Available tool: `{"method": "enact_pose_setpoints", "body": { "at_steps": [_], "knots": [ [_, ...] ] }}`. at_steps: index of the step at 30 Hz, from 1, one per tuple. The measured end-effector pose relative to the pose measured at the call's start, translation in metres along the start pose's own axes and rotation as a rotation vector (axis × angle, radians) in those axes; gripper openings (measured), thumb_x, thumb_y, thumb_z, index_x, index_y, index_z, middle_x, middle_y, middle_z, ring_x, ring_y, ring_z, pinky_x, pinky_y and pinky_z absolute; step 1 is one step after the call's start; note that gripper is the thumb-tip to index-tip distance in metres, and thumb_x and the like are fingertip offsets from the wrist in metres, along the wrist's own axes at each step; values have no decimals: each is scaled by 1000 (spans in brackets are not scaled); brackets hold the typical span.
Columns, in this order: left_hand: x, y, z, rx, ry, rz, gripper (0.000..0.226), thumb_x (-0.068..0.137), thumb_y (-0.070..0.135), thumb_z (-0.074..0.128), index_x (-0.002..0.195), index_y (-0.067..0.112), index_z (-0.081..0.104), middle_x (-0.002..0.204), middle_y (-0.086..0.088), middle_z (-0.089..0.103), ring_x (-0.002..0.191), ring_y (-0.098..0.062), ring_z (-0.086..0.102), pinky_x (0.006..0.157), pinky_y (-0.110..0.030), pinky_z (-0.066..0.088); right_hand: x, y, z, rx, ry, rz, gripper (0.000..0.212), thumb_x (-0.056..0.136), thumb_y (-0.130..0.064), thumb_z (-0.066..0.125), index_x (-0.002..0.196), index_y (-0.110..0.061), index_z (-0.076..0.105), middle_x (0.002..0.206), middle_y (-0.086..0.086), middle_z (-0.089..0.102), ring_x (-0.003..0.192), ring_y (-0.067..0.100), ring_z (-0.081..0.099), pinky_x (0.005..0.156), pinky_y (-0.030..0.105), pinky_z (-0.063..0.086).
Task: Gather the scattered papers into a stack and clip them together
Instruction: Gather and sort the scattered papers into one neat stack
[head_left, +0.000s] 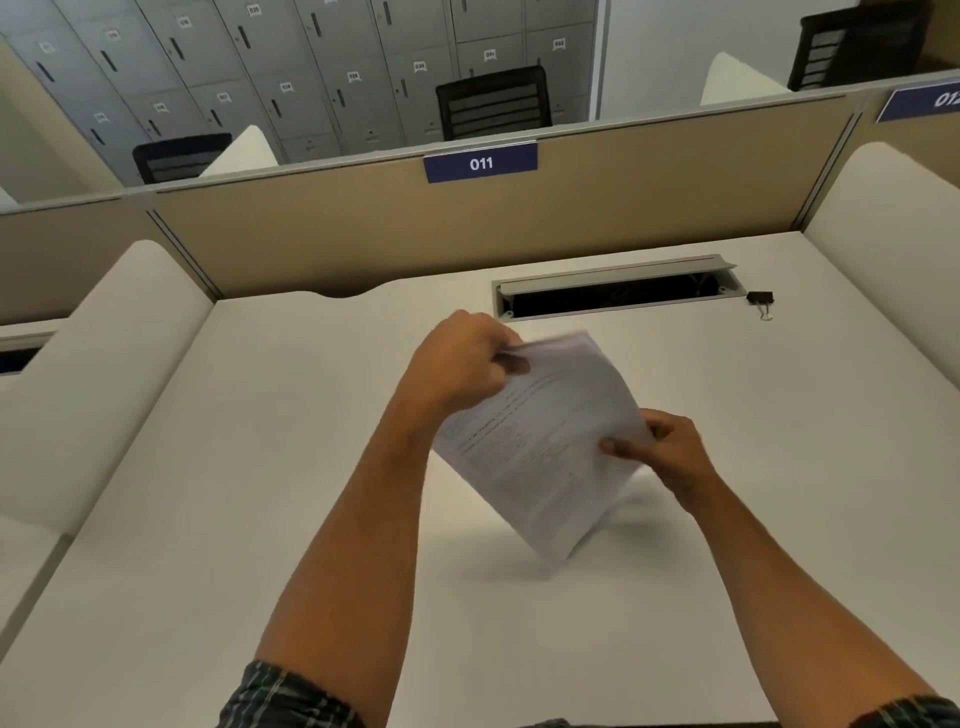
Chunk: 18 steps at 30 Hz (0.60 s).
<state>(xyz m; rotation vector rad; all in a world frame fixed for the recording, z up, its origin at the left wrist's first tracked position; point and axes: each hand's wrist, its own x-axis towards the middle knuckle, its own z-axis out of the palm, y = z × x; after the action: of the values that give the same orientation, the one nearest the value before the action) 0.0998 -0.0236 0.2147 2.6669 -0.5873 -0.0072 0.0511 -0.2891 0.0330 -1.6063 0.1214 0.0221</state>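
Observation:
I hold a stack of printed white papers (540, 441) tilted above the white desk (260, 467), its lower corner pointing down near the desk surface. My left hand (462, 358) grips the stack's upper left corner. My right hand (670, 457) pinches its right edge, thumb on top. The papers are blurred at the top edge. A black binder clip (761, 301) lies on the desk at the far right, beside the cable slot, well away from both hands.
A grey cable slot (618, 288) lies open in the desk behind the papers. A beige partition (363, 234) labelled 011 walls the back. White side dividers (104, 364) stand left and right. Lockers and black chairs are beyond.

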Motion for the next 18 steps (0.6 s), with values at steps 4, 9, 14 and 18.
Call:
{"method": "enact_pose_setpoints", "body": {
  "at_steps": [4, 9, 14, 18],
  "knots": [
    [-11, -43, 6, -358, 123, -190, 16, 93, 29, 73, 88, 16, 81, 76, -1, 74, 64, -16, 69, 61, -28, 53, 4, 4, -20, 134, 135, -51, 58, 58, -10, 94, 111, -10, 73, 97, 1, 75, 86, 18, 70, 70, 31, 59],
    [-35, -76, 49, -809, 120, -316, 17, 85, 33, 78, 95, 19, 78, 87, 2, 79, 78, -18, 77, 69, -31, 62, 7, -6, -15, 319, 37, 36, 73, 52, -27, 97, 118, -10, 69, 107, 8, 75, 96, 25, 72, 75, 37, 60],
    [-54, -93, 91, -1079, -42, -441, 61, 61, 34, 92, 115, 12, 74, 110, -11, 77, 104, -33, 74, 92, -57, 59, 7, -17, 2, 259, 76, 16, 49, 51, -15, 94, 97, -13, 77, 95, 7, 78, 87, 25, 75, 71, 38, 61],
    [-60, -106, 98, -1142, -16, -399, 61, 56, 23, 92, 113, 15, 73, 108, -10, 76, 104, -26, 73, 84, -43, 62, 5, -26, 2, 175, 58, -97, 32, 60, -9, 86, 85, -28, 82, 88, -1, 79, 84, 19, 75, 68, 33, 62]
  ]
}}
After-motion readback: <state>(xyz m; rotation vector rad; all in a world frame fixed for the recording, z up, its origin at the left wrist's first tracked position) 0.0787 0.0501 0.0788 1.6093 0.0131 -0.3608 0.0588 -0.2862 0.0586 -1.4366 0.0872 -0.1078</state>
